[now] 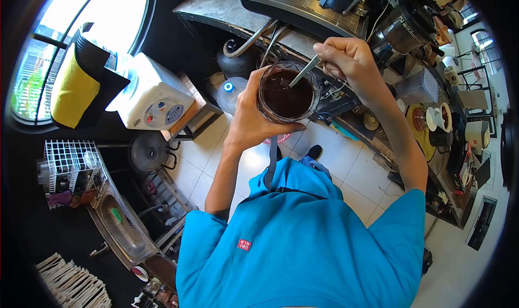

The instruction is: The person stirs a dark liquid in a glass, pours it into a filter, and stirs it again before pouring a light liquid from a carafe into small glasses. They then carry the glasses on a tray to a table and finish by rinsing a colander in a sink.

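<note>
A round clear container [288,94] of dark brown liquid is held up in front of my chest. My left hand [253,111] wraps round its left side and underside, with the thumb along the lower rim. Above and to the right, my right hand [341,59] pinches the top of a metal spoon [306,71]. The spoon slants down to the left, and its lower end dips into the dark liquid, so its tip is hidden.
An espresso machine [305,5] stands on the counter at the top. At left are a white water dispenser [157,97] and a metal sink [121,227]. A blue-capped bottle [229,92] is behind my left hand. A grinder [403,29] stands at upper right.
</note>
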Tool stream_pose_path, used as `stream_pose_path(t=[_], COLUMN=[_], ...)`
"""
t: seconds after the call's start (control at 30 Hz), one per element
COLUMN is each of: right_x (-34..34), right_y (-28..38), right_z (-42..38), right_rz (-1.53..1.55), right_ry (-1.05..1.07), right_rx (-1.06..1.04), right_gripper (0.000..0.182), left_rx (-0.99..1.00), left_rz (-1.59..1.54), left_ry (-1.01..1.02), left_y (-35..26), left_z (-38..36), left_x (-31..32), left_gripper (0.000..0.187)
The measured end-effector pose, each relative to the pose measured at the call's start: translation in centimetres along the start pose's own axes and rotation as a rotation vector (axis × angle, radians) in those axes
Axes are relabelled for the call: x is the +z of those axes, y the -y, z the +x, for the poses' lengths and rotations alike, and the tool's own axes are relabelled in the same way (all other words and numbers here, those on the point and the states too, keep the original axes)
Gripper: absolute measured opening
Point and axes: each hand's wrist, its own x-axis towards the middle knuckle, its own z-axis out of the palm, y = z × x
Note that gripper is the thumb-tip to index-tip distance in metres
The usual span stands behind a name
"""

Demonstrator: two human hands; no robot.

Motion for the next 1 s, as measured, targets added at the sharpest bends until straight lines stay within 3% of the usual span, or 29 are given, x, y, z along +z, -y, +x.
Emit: stream_pose_path(t=[0.23, 0.33, 0.43, 0.5, 0.63, 0.77, 0.83, 0.97, 1.0], right_x=[-0.7, -1.0, -1.4, -1.4, -1.4, -1.7, -2.2, -2.9, -3.0], right_y=[0.4, 1.0, 2.4, 3.1, 4.1, 3.9, 4.4, 1.8, 1.5], right_z=[-0.4, -0.9, -1.4, -1.6, -1.7, -2.6, -3.6, -4.2, -4.3], right_rz=[0.132, 0.07, -0.18, -0.643, -0.797, -0.783, -0.726, -0.576, -0.436], right_ry=[-0.056, -0.079, -0.103, -0.097, 0.052, 0.064, 0.115, 0.103, 0.075], right_rx=[0.043, -0.05, -0.229, -0.609, -0.656, -0.59, -0.288, -0.265, -0.146], right_gripper=[0.032, 0.032, 0.027, 0.025, 0.022, 0.023, 0.026, 0.029, 0.031], left_rx=[-0.041, -0.026, 0.003, 0.038, 0.005, -0.015, -0.008, -0.031, -0.026], left_rz=[-0.084, -0.054, -0.055, -0.013, -0.039, -0.071, -0.074, -0.126, -0.107], left_ry=[-0.031, 0.007, 0.027, 0.066, 0.079, 0.09, 0.096, 0.131, 0.144], left_y=[-0.5, -0.4, -0.4, -0.5, -0.5, -0.5, -0.4, -0.3, -0.4], left_z=[0.1, 0.2, 0.4, 0.6, 0.7, 1.1, 1.2, 1.4, 1.4], left_x=[0.3, 0.2, 0.3, 0.2, 0.5, 1.0, 1.4, 2.1, 2.3], left_gripper=[0.095, 0.095, 0.095, 0.096, 0.096, 0.095, 0.095, 0.094, 0.094])
